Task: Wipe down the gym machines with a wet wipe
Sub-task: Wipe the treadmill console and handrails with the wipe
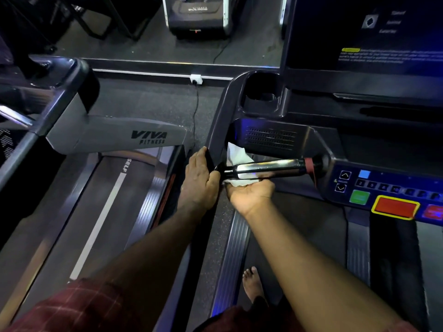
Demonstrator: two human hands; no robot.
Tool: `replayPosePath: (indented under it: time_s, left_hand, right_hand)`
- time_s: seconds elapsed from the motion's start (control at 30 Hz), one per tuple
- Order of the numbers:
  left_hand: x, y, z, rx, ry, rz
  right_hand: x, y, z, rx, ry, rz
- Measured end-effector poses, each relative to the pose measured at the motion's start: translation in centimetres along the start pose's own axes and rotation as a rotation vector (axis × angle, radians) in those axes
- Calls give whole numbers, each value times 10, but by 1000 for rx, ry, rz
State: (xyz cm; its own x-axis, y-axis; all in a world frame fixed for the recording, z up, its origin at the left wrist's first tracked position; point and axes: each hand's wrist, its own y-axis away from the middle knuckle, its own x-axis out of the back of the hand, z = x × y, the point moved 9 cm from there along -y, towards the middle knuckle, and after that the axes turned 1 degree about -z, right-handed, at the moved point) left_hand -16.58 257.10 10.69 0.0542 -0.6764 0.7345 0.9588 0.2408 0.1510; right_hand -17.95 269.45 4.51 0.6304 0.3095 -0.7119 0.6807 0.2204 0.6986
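My left hand (200, 180) grips side rail (217, 130); my right hand (251, 194), at its 3 o'clock, clasps wipe (236, 155) around chrome handlebar (268, 167).

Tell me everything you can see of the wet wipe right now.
The wet wipe is white, thin and crumpled, looking like soft tissue. It is folded around the left end of the shiny metal grip bar: one flap stands up behind the bar, the rest bunches beneath it. The right hand, palm up, holds it against the bar's underside.
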Motion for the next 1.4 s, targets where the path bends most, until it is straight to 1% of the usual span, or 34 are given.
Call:
replayPosePath:
  time_s: [0.1, 0.17, 0.3, 0.37, 0.43, 0.5, 0.57, 0.67, 0.77, 0.83, 0.93, 1.0, 1.07, 1.13, 1.17, 1.2, 1.27, 1.33, 1.4]
  left_hand:
    - [-1, -2, 0, 3, -57, -14]
    - [-3, -2, 0, 14, -101, -34]
    - [-3, -1, 0, -4, -120, -32]
    - [-3, -1, 0, -6, -128, -23]
    - [-2, 0, 1, -8, -136, -16]
    - [-2, -1, 1, -16, -135, -12]
    - [-1, 0, 2, -20, -130, -3]
    - [1, 0, 1, -11, -131, 11]
    - [-1, 0, 2, -9, -127, 7]
    - [-1, 0, 2, -7, -133, 12]
    - [0, 0, 2, -8, -141, 19]
    - [-1, -1, 2, -7, -149, 11]
    - [-2, -2, 1, 0, -165, 3]
    - [-1, -3, -1, 13, -170, 2]
    - [-1, -3, -1, 18, -171, 1]
    - [-1, -3, -1, 21, -172, 0]
    - [-1, -2, -1, 26, -175, 3]
    - [-1, -2, -1, 28, -183, 8]
    - [-1, -2, -1, 32, -183, 6]
  right_hand:
    - [11, 4, -39, 102, -96, -2]
    - [19, 13, -60, 170, -106, 12]
    - [26, 34, -92, 307, 31, 120]
    - [27, 42, -95, 369, 74, 196]
    - [28, 44, -88, 375, 129, 238]
    - [32, 43, -83, 337, 166, 241]
    - [34, 42, -93, 308, 187, 246]
    - [33, 46, -106, 336, 174, 263]
    - [31, 52, -93, 328, 293, 249]
    - [33, 57, -94, 359, 419, 271]
    - [36, 69, -114, 507, 610, 298]
    - [36, 83, -124, 663, 789, 304]
    - [25, 105, -132, 892, 1112, 327]
    - [1, 121, -134, 1141, 1395, 240]
    - [-7, 118, -134, 1197, 1501, 170]
    - [-12, 110, -133, 1192, 1598, 107]
    - [-17, 89, -128, 1098, 1811, 32]
    - [-22, 79, -117, 1064, 2073, 10]
    - [-29, 80, -109, 1098, 2390, 32]
